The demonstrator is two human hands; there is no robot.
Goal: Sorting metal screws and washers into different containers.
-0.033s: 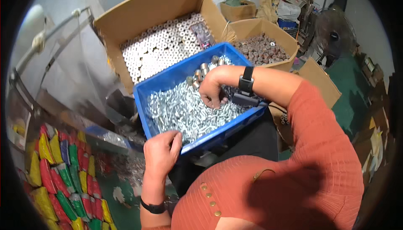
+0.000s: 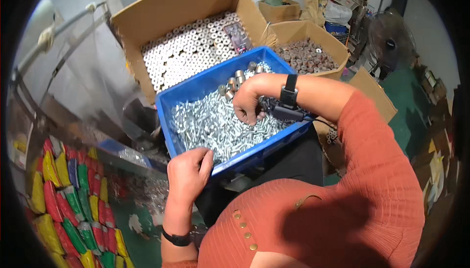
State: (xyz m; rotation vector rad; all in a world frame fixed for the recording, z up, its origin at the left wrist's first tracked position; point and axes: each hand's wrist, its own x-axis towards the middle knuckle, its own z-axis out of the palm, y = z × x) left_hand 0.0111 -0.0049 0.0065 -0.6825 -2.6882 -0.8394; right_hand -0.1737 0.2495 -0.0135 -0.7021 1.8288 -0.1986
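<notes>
A blue plastic bin [image 2: 172, 143] full of small shiny metal pieces [image 2: 205, 127] that look like screws stands tilted in front of me. My right hand [image 2: 247, 105] reaches into it from the right, fingertips bunched down against the pieces; what they pinch is hidden. Beside that hand, toward the far side of the bin, lie several short metal cylinders [image 2: 239, 77]. My left hand [image 2: 188, 172] is closed at the bin's near left corner, thumb against the curled fingers. Whatever it holds cannot be made out. A dark box-shaped device [image 2: 288, 113] with a cable hangs at my right wrist.
Behind the bin stands a cardboard box [image 2: 161, 16] holding rows of white ring-ended cylinders, with a phone-like object [image 2: 238, 38] on them. Right of it, another carton [image 2: 338, 74] holds brownish pieces. Colourful packets [image 2: 73, 202] are stacked at lower left; a fan [image 2: 390, 43] stands far right.
The view has shifted slightly. Both hands keep their places at the bin.
</notes>
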